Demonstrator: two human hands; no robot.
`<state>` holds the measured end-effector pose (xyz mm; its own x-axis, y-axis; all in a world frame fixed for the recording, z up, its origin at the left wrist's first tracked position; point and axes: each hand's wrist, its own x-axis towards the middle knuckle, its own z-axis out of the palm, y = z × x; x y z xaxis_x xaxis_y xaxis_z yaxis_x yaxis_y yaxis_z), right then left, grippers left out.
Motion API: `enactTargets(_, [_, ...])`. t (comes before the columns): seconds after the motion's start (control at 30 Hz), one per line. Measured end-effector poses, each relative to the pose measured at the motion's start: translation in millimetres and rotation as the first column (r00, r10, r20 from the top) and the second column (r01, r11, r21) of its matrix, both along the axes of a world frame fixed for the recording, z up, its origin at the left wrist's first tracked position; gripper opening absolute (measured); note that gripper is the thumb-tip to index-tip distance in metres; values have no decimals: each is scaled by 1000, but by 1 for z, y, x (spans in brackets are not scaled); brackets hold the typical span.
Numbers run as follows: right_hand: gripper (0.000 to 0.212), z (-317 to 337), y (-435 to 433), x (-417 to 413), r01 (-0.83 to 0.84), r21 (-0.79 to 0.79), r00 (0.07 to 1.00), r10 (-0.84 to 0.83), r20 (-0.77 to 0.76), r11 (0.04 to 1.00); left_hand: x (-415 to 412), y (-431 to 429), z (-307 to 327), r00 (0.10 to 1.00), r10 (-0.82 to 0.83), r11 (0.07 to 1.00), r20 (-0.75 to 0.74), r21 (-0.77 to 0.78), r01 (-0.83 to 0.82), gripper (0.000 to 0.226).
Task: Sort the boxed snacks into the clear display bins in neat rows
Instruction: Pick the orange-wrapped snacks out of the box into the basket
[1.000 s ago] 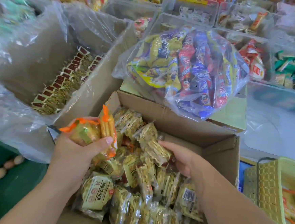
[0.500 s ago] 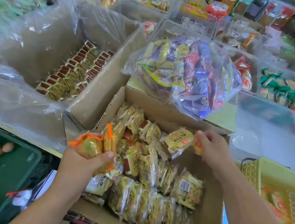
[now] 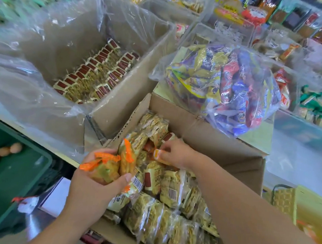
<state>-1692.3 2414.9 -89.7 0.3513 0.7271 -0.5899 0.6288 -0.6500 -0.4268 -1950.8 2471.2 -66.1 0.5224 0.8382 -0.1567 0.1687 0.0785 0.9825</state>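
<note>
Here the left hand (image 3: 93,189) is clenched round a bunch of orange-edged snack packets (image 3: 110,170), thumb across the front and orange seams sticking out above the fingers. Just right of that grip, the right hand (image 3: 179,152) pinches a small orange-ended packet (image 3: 156,154) at its fingertips, low among the stock. Both grips sit over the near-left part of an open cardboard box (image 3: 212,143); loose cracker packets (image 3: 167,224) fill it under and behind the hands and toward the person. Up and left of the left hand is a plastic-lined carton (image 3: 123,103) with red-labelled packets (image 3: 94,74) in neat rows. Beyond the right hand, a clear bag of mixed wrapped snacks (image 3: 226,82) lies on a box past the far wall. The clear display bins (image 3: 229,31) are well apart, behind that bag, partly filled, contents blurred. A green crate (image 3: 13,177) is left of the left wrist, a yellow basket (image 3: 285,201) right of the right forearm.
</note>
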Motion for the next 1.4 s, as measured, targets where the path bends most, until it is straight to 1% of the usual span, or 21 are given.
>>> enactTargets(0.1, [38, -24, 6, 1, -81, -126, 996, 86, 33, 989, -1, -1, -2, 999, -29, 999, -37, 16, 30, 57])
enactTargets(0.17, [52, -32, 8, 1, -151, -195, 988, 156, 10, 969, -2, 0, -5, 998, -30, 999, -52, 28, 31, 58])
enactTargets(0.23, [68, -35, 8, 0, -147, -227, 989, 147, -17, 963, -2, 0, -5, 998, -38, 999, -58, 35, 40, 59])
enactTargets(0.27, [72, -36, 9, 0, -135, -232, 991, 134, -17, 963, -1, 0, -5, 998, -40, 998, -57, 38, 42, 60])
enactTargets(0.43, [58, -30, 7, 4, -173, -230, 985, 169, -39, 958, -2, 1, -7, 997, -42, 998, -63, 50, 45, 59])
enactTargets(0.5, [55, -26, 1, 5, -190, -205, 982, 184, -50, 960, -3, 1, -9, 996, -55, 997, -74, 46, 58, 63])
enactTargets(0.57, [45, -21, -5, 6, -180, -138, 984, 178, -32, 974, -2, 1, -9, 994, -67, 997, -88, 34, 70, 64])
enactTargets(0.63, [45, -11, -12, 10, -88, 6, 995, 88, -40, 996, -2, 1, -8, 992, -80, 996, -99, 28, 83, 62])
enactTargets(0.7, [44, 6, -22, 19, 160, 214, 985, -141, -104, 964, -2, 1, -4, 991, -88, 996, -98, 16, 90, 60])
enactTargets(0.77, [35, 25, -42, 33, 418, 380, 908, -372, -192, 825, -1, 0, 2, 993, -84, 996, -88, 6, 84, 59])
enactTargets(0.8, [29, 33, -56, 40, 500, 419, 866, -449, -222, 758, 0, -1, 6, 993, -80, 997, -90, 16, 81, 60])
enactTargets(0.83, [24, 39, -71, 46, 542, 421, 838, -501, -213, 727, 2, -2, 9, 992, -79, 996, -97, 34, 82, 61])
enactTargets(0.87, [21, 42, -85, 51, 548, 391, 832, -531, -162, 739, 5, -3, 12, 991, -81, 995, -105, 53, 87, 63])
enactTargets(0.9, [21, 42, -98, 55, 522, 321, 845, -532, -65, 790, 8, -4, 13, 990, -89, 993, -112, 69, 97, 66])
enactTargets(0.97, [26, 29, -115, 58, 438, 82, 890, -445, 104, 895, 18, -7, 15, 983, -125, 988, -131, 78, 136, 70])
enactTargets(1.0, [30, 18, -120, 58, 408, -40, 908, -401, 120, 912, 25, -10, 14, 979, -148, 985, -140, 71, 159, 70])
enactTargets(1.13, [33, -22, -123, 53, 411, -366, 904, -425, 46, 835, 53, -21, 9, 964, -228, 971, -138, 36, 235, 60])
enactTargets(1.2, [54, -35, -120, 51, 380, -473, 895, -445, -28, 795, 60, -24, 4, 961, -238, 971, -139, 2, 241, 58])
enactTargets(1.23, [66, -39, -118, 50, 364, -502, 888, -455, -67, 785, 62, -25, 2, 960, -240, 971, -145, -17, 240, 57])
enactTargets(1.27, [71, -41, -117, 50, 353, -510, 880, -463, -103, 785, 64, -26, 0, 958, -244, 970, -153, -35, 241, 56])
enactTargets(1.4, [73, -41, -115, 50, 328, -531, 863, -476, -169, 782, 65, -30, -9, 953, -246, 969, -178, -74, 236, 54])
